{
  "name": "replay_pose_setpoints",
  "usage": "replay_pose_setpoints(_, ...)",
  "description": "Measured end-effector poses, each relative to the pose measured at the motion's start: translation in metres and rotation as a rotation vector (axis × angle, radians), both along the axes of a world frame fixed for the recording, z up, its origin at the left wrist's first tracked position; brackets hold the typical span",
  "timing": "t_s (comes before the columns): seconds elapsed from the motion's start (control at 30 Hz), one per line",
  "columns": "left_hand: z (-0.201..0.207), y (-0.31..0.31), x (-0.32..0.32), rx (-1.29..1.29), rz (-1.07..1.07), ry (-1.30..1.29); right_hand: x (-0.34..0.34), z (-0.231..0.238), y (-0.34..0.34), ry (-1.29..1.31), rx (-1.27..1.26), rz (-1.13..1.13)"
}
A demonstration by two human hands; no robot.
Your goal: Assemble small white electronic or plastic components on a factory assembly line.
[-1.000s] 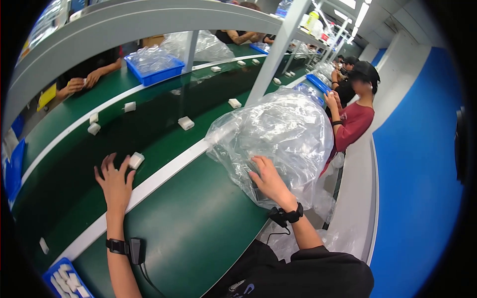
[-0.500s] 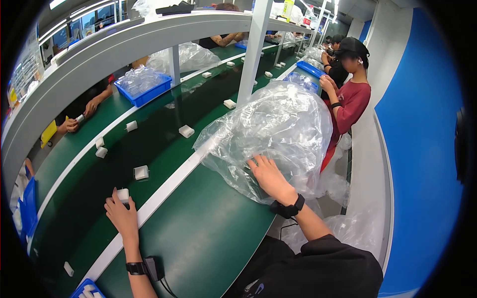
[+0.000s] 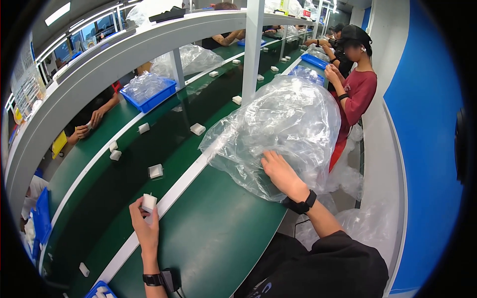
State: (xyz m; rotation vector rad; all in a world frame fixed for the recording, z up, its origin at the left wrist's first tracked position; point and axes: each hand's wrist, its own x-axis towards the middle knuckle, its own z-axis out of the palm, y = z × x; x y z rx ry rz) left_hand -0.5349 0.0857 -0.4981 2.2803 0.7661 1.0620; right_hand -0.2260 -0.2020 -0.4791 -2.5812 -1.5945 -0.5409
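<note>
Between the thumb and fingers of my left hand is a small white power adapter, with a thin pin showing on top. That hand is over the near edge of the green conveyor belt, beside the white rail. My right hand lies against a large clear plastic bag, fingers stretched out and nothing seen in them. The bag bulges with crumpled clear plastic and rests on the green side table. Another white adapter sits on the belt just beyond my left hand.
Several more white adapters lie along the belt. A blue tray of clear plastic pieces stands across it; another blue tray is at the bottom. A grey post rises behind the bag. A co-worker in red stands at right.
My left hand has lifted the adapter off the belt and now holds it tilted up. My right hand remains at the bag. The whole view has shifted slightly.
</note>
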Motion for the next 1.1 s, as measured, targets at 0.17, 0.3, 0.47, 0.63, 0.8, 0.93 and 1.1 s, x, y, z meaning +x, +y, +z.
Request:
replay_pose_setpoints(0.17, 0.001, -0.007, -0.001, -0.021, -0.002, -0.009, -0.027, 0.015, 0.015, 0.119, 0.206, 0.167)
replay_pose_setpoints(0.3, -0.005, 0.001, -0.006, -0.107, -0.011, -0.012, -0.06, 0.035, 0.042, 0.98, 0.58, 0.304)
replay_pose_setpoints(0.47, -0.006, -0.007, -0.006, -0.517, -0.174, -0.199, -0.075, 0.019, 0.104, 1.809, 0.4, 0.697)
replay_pose_setpoints(0.63, 0.005, -0.03, -0.009, -0.645, -0.187, -0.292, -0.093, -0.003, 0.151, 2.312, 0.241, 0.798)
replay_pose_setpoints(0.8, 0.005, -0.035, -0.017, -0.93, -0.231, -0.514, -0.099, -0.042, 0.174, 2.576, 0.225, 0.787)
replay_pose_setpoints(0.93, 0.017, -0.035, -0.01, -1.107, -0.307, -0.596, -0.091, -0.025, 0.159, 2.473, 0.402, 0.781)
replay_pose_setpoints(1.1, 0.013, -0.025, -0.024, -1.128, -0.271, -0.507, -0.108, -0.024, 0.167, 2.534, 0.338, 0.848)
